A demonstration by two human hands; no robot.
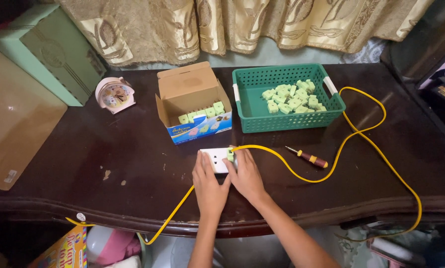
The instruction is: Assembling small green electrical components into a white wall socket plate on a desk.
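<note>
Setting: dark wooden worktop (133, 164), scuffed and speckled with pale flecks; gold patterned curtain (222, 25) along the far edge.
Left hand (208, 186): palm down, fingers spread flat over the near-left part of the white socket block (214, 160), pressing it to the wood rather than gripping it.
Right hand (246, 176): fingers curled at the block's right end, pinching a small green plug piece (230, 154) seated there.
Socket block: lies just beyond both hands, long axis left to right; right hand is nearer the plug end, left hand nearer the free end.
Yellow cable (361, 130): leaves the plug end, loops right around the worktop and over the near edge; another run drops off the near edge left of the left hand.
Screwdriver (308, 157): red and yellow handle, right of the right hand, untouched.
Green basket (288, 97): beyond the hands, holds loose pale green pieces.
Cardboard box (191, 101): open, left of the basket, a row of the same pieces inside.
Pink clock (114, 94): far left, well apart.
</note>
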